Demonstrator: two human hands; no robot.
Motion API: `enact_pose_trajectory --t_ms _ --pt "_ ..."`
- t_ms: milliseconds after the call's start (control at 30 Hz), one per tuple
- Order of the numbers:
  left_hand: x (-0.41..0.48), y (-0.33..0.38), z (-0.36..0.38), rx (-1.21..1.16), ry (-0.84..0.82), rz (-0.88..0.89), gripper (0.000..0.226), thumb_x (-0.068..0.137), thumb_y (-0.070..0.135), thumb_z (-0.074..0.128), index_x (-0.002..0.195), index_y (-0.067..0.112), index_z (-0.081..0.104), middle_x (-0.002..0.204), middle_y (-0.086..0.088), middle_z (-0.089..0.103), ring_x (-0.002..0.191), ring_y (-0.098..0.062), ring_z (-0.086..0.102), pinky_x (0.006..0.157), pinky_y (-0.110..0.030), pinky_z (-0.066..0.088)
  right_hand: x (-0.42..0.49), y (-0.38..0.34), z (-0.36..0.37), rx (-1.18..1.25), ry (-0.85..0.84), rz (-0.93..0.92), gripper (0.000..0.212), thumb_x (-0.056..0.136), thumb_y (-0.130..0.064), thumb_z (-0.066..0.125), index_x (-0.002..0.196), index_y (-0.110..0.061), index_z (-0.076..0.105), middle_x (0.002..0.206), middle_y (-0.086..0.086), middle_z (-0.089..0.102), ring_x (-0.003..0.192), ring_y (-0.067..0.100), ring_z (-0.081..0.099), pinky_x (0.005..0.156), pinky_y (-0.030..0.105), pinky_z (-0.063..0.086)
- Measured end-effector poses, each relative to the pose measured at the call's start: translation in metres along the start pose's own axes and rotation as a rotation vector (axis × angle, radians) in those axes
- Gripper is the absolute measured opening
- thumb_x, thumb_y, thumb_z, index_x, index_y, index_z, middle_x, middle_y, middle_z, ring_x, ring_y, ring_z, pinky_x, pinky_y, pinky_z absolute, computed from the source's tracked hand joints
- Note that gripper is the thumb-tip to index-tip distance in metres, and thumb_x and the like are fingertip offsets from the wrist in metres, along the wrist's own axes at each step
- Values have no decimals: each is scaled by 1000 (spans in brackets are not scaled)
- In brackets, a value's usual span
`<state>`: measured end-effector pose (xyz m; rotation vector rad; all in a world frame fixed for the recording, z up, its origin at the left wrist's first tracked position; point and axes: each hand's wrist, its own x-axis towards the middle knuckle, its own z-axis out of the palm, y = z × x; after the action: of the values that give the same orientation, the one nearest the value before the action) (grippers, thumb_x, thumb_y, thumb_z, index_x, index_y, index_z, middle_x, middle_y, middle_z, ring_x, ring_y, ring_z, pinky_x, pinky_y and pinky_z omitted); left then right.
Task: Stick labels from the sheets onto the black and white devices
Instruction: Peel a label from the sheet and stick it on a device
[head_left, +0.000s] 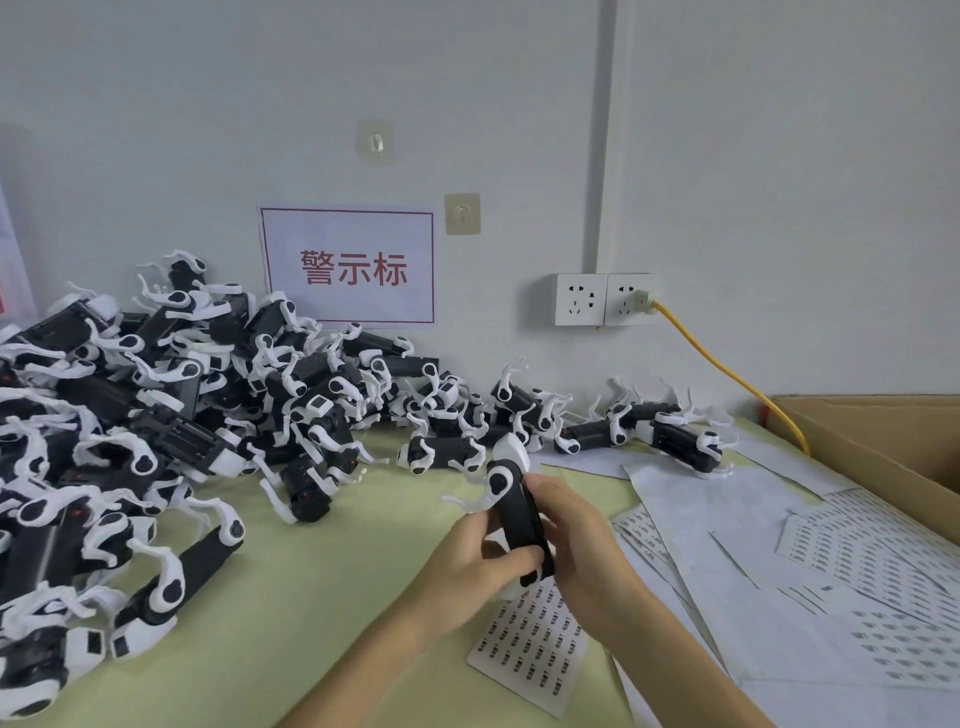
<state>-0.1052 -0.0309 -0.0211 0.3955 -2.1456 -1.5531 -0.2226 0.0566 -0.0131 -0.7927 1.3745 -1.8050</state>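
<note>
Device (519, 525) seemingly steadied for labelling above the label sheet (530, 654) near the worktop's (311, 597) front edge; left hand (467, 566) and right hand (582, 545) each keep a closed grip round it.

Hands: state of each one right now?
Left hand: fingers curled round the black and white device.
Right hand: grips the same device.

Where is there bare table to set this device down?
Bare green table lies between the device pile on the left and the small label sheet at the front. Right of it, loose sheets cover the top up to the cardboard box; more devices crowd the back.
</note>
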Motion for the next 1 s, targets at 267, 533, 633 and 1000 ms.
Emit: enact_pose_trajectory --t_ms 267,533,633,1000 --pt "1 -5 2 50 87 -41 57 80 62 64 100 9 72 88 -10 77 79 -15 70 75 -37 52 6 3 -9 252 -1 209 35 86 -28 67 108 -1 71 111 16 65 106 35 61 102 53 47" --pt "5 -1 -11 -153 392 32 30 99 49 60 100 21 72 89 -1 77 83 -13 72 66 -23 54 2 3 -1 -160 -151 -85 51 89 -5 55 128 -34 70 130 -16 69 124 4 61 103 33 47" --pt "6 0 -17 -219 427 -58 28 100 43 59 104 20 74 97 4 79 90 -9 73 74 -21 53 4 -1 -4 -411 -57 -216 48 84 -11 63 123 -39 70 125 -25 68 123 -3 57 103 27 44" --pt "10 -2 -30 -679 290 -345 34 64 34 83 88 11 73 84 -5 73 72 -14 71 67 -25 52 20 16 -32 -1355 93 64 76 88 -29 62 154 -25 24 141 1 49 135 27 44 117 50 22"
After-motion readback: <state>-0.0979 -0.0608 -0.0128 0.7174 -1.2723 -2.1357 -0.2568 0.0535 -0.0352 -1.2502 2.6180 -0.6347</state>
